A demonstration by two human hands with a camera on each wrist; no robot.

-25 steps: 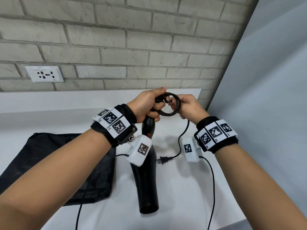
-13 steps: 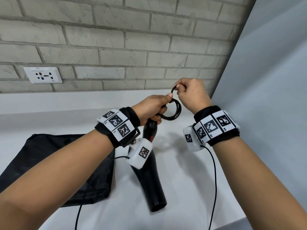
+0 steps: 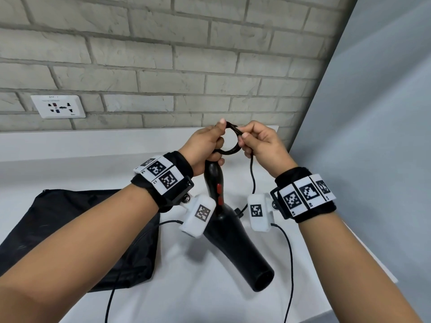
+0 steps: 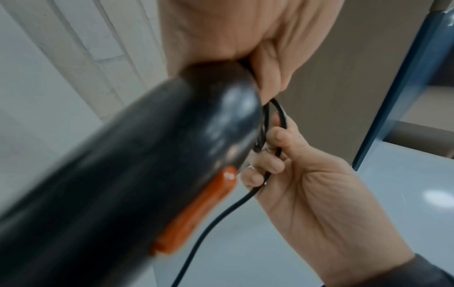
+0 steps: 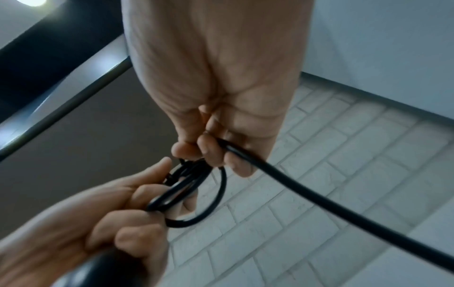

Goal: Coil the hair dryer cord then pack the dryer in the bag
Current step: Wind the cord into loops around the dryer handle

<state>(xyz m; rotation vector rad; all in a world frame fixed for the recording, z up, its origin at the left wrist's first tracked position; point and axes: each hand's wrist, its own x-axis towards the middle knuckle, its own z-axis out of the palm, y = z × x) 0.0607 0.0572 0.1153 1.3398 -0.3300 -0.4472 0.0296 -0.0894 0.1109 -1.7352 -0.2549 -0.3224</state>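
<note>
Hands, left (image 3: 205, 145) and right (image 3: 263, 143), clench cord coil (image 3: 229, 141) above counter's back edge (image 3: 140, 134).

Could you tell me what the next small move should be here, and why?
Probably another wrap: the right hand should carry the cord it pinches round onto the coil that the left hand holds against the hair dryer handle. A loose length hangs below the right hand toward the counter, so coiling looks unfinished, and the bag lies flat.
</note>
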